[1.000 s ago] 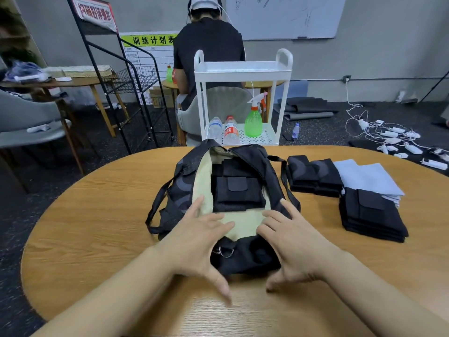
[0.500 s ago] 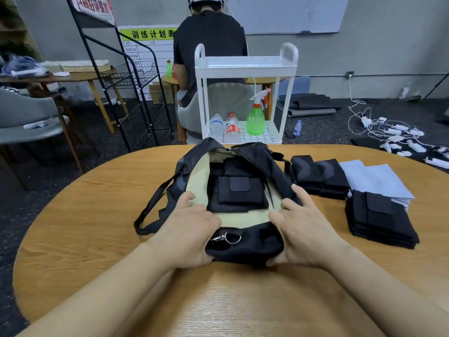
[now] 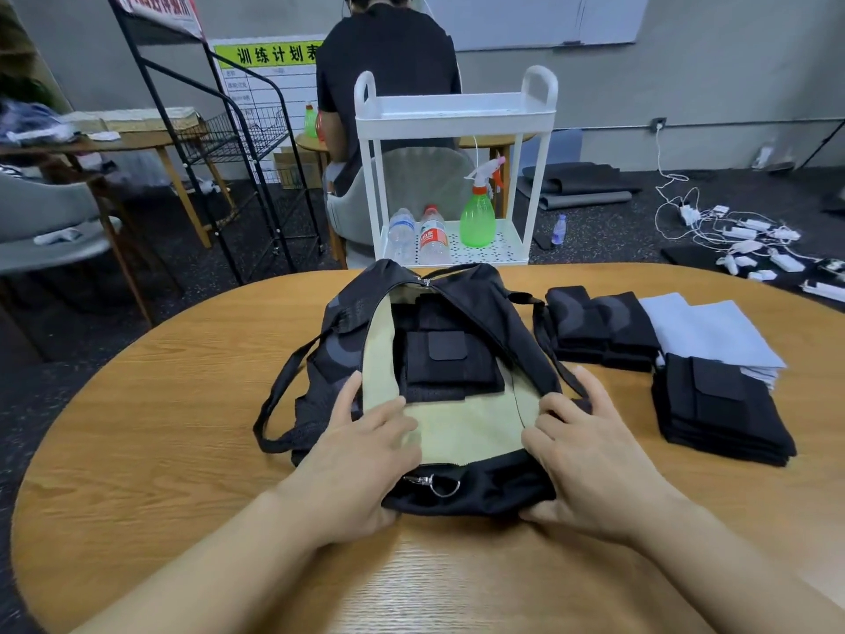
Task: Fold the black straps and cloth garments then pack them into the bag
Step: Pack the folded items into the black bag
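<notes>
Left hand [image 3: 361, 455]: grips the near left rim of the bag [image 3: 462, 489], fingers over the pale lining, thumb under the black edge
Right hand [image 3: 590, 455]: grips the near right rim likewise, fingers curled over the edge
Bag: lies mid-counter, mouth spread wide between the hands, folded black straps [image 3: 450, 359] already inside
Handling: soft, light fabric that sags, so best held at the stiffer zip rim; the metal clip [image 3: 432, 482] may snag
Still out: two folded black stacks [image 3: 722, 404] [image 3: 599, 329] and pale cloth garments [image 3: 713, 334] on the counter [image 3: 160, 404], right of the bag
Hard to tell: how deep the bag is, what lies beneath the packed straps, and both thumbs' exact hold
</notes>
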A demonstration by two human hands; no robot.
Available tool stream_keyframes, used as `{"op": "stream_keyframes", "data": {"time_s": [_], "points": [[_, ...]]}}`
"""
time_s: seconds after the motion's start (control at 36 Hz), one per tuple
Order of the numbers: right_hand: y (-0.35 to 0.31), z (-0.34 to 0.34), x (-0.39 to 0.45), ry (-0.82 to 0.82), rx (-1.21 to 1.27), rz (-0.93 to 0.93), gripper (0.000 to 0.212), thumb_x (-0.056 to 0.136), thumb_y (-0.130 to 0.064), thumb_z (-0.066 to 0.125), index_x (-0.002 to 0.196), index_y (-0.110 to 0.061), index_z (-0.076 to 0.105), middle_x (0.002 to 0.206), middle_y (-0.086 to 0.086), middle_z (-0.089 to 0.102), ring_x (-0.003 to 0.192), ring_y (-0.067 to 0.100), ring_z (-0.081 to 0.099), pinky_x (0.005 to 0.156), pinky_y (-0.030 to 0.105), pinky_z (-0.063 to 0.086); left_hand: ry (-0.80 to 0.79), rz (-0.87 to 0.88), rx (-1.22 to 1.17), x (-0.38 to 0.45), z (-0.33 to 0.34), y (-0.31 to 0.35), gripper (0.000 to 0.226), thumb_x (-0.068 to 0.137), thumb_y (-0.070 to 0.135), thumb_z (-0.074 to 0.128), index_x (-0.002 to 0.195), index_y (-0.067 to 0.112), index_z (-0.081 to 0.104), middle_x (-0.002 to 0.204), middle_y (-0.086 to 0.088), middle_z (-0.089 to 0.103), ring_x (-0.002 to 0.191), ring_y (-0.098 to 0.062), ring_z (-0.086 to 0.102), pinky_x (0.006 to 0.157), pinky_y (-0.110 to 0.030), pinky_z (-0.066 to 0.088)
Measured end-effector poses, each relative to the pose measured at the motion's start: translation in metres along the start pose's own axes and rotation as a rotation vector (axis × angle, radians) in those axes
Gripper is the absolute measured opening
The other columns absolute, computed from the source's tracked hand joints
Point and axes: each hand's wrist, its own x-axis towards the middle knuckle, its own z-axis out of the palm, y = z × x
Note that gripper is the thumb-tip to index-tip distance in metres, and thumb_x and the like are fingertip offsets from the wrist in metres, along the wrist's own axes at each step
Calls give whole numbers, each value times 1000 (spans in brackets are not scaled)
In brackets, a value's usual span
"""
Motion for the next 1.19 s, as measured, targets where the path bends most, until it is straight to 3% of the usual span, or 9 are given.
{"op": "stream_keyframes", "data": {"time_s": [0.17, 0.31, 0.47, 0.58, 0.78, 0.92, 1.03, 1.11, 1.19], "points": [[7, 6, 8, -59, -18, 33, 59, 56, -76, 60, 71, -19, 58, 64, -7, 55, 82, 23, 56, 108, 62, 24, -44, -76, -8, 10, -5, -2, 47, 44, 57, 76, 84, 32, 71, 97, 11, 68, 116, -23, 62, 109, -65, -14], [13, 9, 16, -68, -41, 49, 61, 53, -78, 66, 70, -20, 58, 64, -8, 56, 82, 21, 57, 108, 60, 19, -100, -140, -91, 23, -15, -2, 35, 76, 42, 66, 106, 24, 62, 115, 12, 57, 143, -22, 29, 93, -53, -43], [18, 9, 23, -122, -16, 74, 60, 46, -73, 71, 67, -18, 59, 61, -6, 55, 80, 22, 58, 105, 61, 17, -125, -173, -154, 31, -21, -1, 22, 81, 34, 63, 97, 20, 59, 105, 11, 59, 143, -20, 26, 94, -50, -42], [15, -3, 24, -242, -7, 84, 58, 70, -69, 63, 96, -17, 61, 91, -2, 62, 109, 23, 49, 115, 59, 0, -138, -184, -162, 30, -24, 2, 22, 81, 32, 63, 98, 19, 58, 104, 10, 59, 146, -20, 21, 104, -56, -31], [6, -17, 24, -281, 16, 71, 56, 77, -63, 57, 110, -18, 56, 106, -2, 59, 119, 21, 42, 114, 57, -5, -100, -132, -274, 34, -37, 7, 89, 71, 76, 60, 144, 30, 39, 143, 15, 45, 150, -14, 11, 110, -56, -26], [4, -18, 17, -181, 86, 69, 59, 75, -57, 48, 121, -20, 55, 120, -3, 54, 128, 19, 38, 115, 51, -7, -44, -143, -427, 43, -53, 18, 88, 75, 75, 59, 147, 29, 35, 146, 13, 41, 144, -8, 23, 115, -49, -17], [6, -22, 4, -71, 194, 134, 65, 72, -48, 43, 129, -17, 56, 139, 1, 50, 138, 21, 33, 117, 41, 8, 37, -175, -565, 56, -54, 28, 71, 87, 68, 51, 148, 34, 34, 154, 13, 35, 144, -4, 23, 120, -45, -9], [13, -13, -9, 61, 235, 254, 57, 67, -34, 55, 118, -12, 66, 127, 9, 63, 124, 30, 54, 105, 44, 37, 121, -192, -632, 73, -55, 40, 59, 95, 59, 45, 147, 34, 36, 154, 15, 34, 144, 0, 22, 121, -41, -3], [22, -5, -24, 105, 266, 380, 52, 65, -28, 60, 113, -11, 69, 118, 10, 67, 114, 32, 60, 96, 45, 47, 178, -172, -694, 94, -60, 58, 49, 100, 48, 45, 145, 30, 40, 151, 14, 39, 141, -3, 28, 120, -39, 2]]}}
